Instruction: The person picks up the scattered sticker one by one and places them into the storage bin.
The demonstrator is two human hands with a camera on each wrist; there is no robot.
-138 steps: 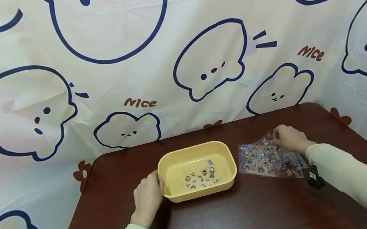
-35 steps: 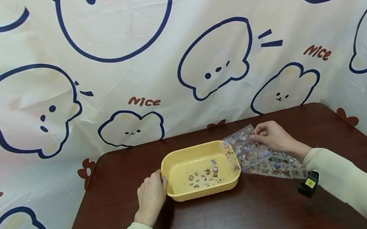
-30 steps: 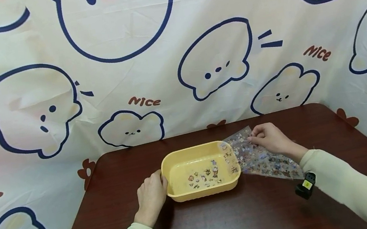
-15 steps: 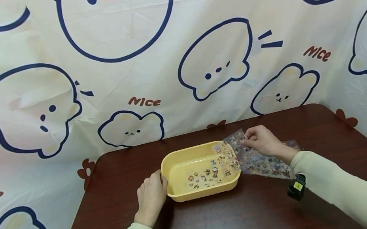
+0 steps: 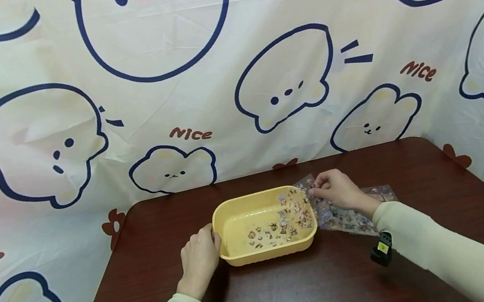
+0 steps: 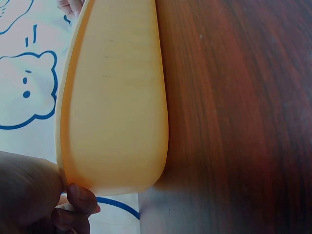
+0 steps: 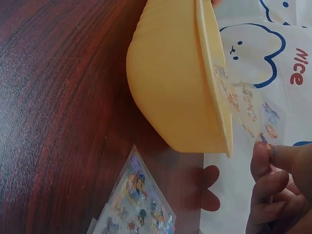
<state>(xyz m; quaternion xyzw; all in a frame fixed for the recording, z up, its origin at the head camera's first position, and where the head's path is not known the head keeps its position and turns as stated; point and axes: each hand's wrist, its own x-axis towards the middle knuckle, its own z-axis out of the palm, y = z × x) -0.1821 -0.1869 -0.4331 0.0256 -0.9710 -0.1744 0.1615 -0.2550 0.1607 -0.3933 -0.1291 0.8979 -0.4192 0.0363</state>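
Observation:
A yellow plastic basin [image 5: 234,223] stands on the table with small cartoon prints showing on its floor. My left hand [image 5: 200,258] grips its left end; in the left wrist view the fingers of that hand [image 6: 39,195] curl at the rim of the basin [image 6: 117,107]. A clear sticker sheet [image 5: 297,209] slants over the basin's right rim, partly inside. My right hand [image 5: 339,190] pinches its outer edge between thumb and finger, as the right wrist view shows with the hand [image 7: 278,178], the sheet [image 7: 246,105] and the basin's end wall [image 7: 175,83].
More clear sticker sheets [image 5: 348,221] lie right of the basin under my right forearm; the right wrist view catches one corner of these sheets [image 7: 141,202]. The dark wooden table [image 5: 284,297] meets a printed cloth backdrop [image 5: 214,97] behind and at both sides.
My right hand has lifted a sticker sheet from those at the right and moved left, sliding it over the rim into the basin. The left hand keeps its hold on the basin.

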